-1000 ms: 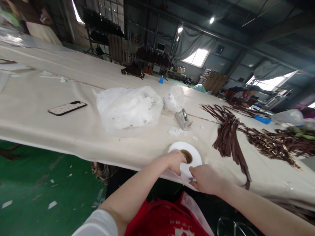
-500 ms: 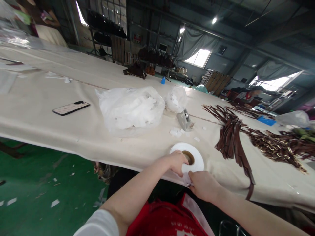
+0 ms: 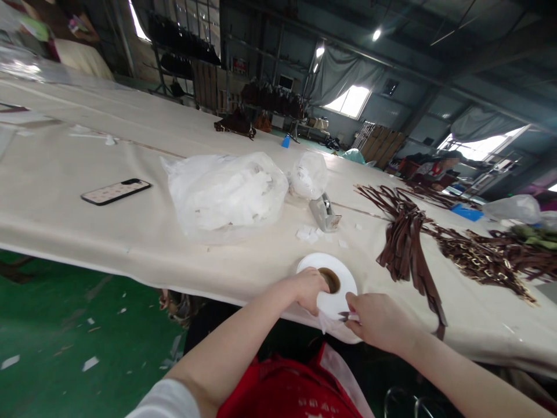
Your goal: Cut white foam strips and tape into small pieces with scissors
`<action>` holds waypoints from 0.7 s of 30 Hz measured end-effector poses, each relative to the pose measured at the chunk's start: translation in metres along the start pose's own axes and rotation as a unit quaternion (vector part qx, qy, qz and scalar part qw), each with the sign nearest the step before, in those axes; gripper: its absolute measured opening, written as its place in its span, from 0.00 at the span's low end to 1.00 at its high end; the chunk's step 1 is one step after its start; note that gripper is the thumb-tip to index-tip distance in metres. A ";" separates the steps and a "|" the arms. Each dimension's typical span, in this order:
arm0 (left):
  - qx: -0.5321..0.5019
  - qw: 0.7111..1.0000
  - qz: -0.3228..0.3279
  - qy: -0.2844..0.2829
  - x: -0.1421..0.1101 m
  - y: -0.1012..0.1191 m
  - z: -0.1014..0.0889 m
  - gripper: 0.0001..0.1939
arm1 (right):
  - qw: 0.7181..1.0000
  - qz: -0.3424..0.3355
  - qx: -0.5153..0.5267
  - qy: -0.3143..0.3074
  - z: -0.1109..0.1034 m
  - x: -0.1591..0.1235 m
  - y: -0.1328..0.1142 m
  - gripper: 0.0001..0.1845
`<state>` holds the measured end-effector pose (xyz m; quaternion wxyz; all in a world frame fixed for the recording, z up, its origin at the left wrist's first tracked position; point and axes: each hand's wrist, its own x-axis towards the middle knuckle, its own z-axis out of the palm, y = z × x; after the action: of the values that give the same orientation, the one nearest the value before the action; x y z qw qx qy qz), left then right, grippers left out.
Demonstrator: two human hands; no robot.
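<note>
A wide white roll of tape [image 3: 348, 278] with a brown cardboard core lies at the table's near edge. My left hand [image 3: 310, 289] is closed on its left side, fingers reaching into the core. From the roll's near side a thin white strip [image 3: 333, 326] hangs over the edge, below both hands. My right hand [image 3: 376, 319] is closed just right of the roll. Between its thumb and fingers show the dark pointed tips of what look like small snips [image 3: 346, 316]; most of the tool is hidden in the hand.
Beyond the roll stand a metal tape dispenser [image 3: 325, 213], small white scraps [image 3: 308, 234] and a plastic bag of white pieces [image 3: 230, 197]. Brown straps [image 3: 402, 244] lie to the right, a phone [image 3: 116, 191] to the left. A person [image 3: 80, 40] stands at far left.
My right hand has moved slightly right, away from my left hand, and the dark tips now show in it. More white strip hangs below the roll. My left hand stays on the roll.
</note>
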<state>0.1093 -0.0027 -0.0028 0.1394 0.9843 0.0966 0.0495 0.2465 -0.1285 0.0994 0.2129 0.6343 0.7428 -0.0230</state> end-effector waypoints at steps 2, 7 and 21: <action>0.002 1.000 0.003 0.000 0.000 -0.001 0.000 0.16 | 1.000 -0.007 -0.003 -0.002 0.005 0.003 -0.002 0.10; -0.006 1.000 0.002 -0.002 0.001 -0.003 0.001 0.16 | 1.000 -0.012 -0.010 0.006 0.010 0.006 -0.005 0.10; -0.021 1.000 0.001 0.023 -0.001 -0.002 0.001 0.14 | 0.999 -0.026 -0.023 -0.012 0.016 0.014 -0.011 0.13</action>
<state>0.1078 -0.0010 -0.0041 0.1576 0.9798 0.0980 0.0745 0.2391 -0.1227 0.0772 0.2357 0.6097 0.7566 -0.0187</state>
